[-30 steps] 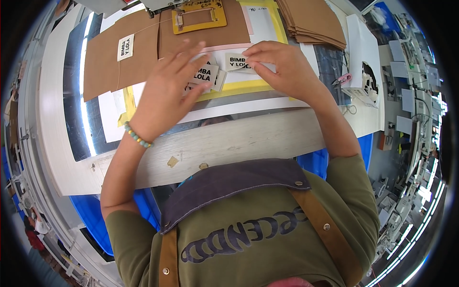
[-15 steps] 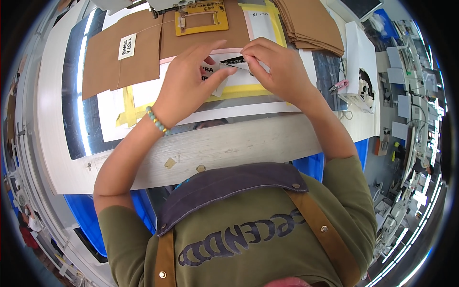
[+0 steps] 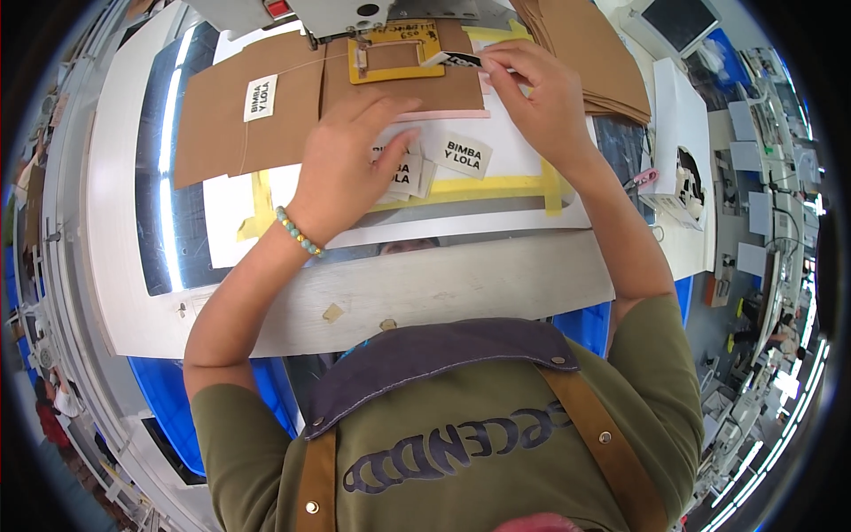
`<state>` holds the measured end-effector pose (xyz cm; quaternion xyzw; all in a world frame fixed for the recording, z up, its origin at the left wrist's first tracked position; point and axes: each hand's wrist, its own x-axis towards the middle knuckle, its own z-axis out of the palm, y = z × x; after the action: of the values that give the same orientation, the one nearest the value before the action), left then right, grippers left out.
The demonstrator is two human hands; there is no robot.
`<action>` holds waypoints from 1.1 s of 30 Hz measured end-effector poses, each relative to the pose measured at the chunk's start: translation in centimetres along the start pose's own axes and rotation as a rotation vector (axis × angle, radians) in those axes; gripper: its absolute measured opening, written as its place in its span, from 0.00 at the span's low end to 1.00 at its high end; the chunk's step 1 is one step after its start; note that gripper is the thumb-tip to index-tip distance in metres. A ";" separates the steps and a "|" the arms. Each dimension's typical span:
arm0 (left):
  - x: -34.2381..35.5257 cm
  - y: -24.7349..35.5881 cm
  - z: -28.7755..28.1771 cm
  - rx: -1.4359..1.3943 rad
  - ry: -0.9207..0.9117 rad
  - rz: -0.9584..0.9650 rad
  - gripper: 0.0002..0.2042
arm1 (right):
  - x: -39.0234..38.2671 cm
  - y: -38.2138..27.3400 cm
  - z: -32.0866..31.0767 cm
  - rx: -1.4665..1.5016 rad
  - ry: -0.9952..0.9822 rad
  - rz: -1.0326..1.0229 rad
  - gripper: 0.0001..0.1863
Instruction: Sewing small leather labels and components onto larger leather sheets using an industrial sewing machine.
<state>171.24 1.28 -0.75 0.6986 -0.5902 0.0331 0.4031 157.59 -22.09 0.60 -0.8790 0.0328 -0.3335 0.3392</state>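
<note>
My left hand (image 3: 350, 155), with a bead bracelet at the wrist, is open over a small pile of white printed fabric labels (image 3: 409, 182), partly hiding them. A single white label (image 3: 465, 155) lies flat beside the pile. My right hand (image 3: 541, 102) pinches another label (image 3: 456, 59), turned to show a dark surface, at the right side of a yellow template frame (image 3: 425, 69). The frame sits on brown panels (image 3: 399, 93) beneath the sewing machine head (image 3: 310, 16). The left brown panel (image 3: 213, 133) carries a white label with a thread across it.
A stack of brown pieces (image 3: 598, 75) lies at back right, near a white box (image 3: 678, 102), pink snips (image 3: 644, 177) and a monitor (image 3: 674, 19). Blue bins (image 3: 168, 399) sit below the table's front edge (image 3: 425, 284). Other people appear small at both far sides.
My right hand has lifted a label and moved it up toward the yellow frame, uncovering a flat label below. My left hand has shifted slightly right, staying over the pile.
</note>
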 end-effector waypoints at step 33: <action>1.6 -7.7 -0.7 0.125 -0.184 -0.054 0.22 | 3.2 3.3 4.0 -0.532 -0.407 -0.345 0.21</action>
<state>178.58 0.25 -3.42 0.7382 -0.6024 -0.0052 0.3037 163.06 -23.24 -1.87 -0.9772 -0.0984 -0.1844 0.0374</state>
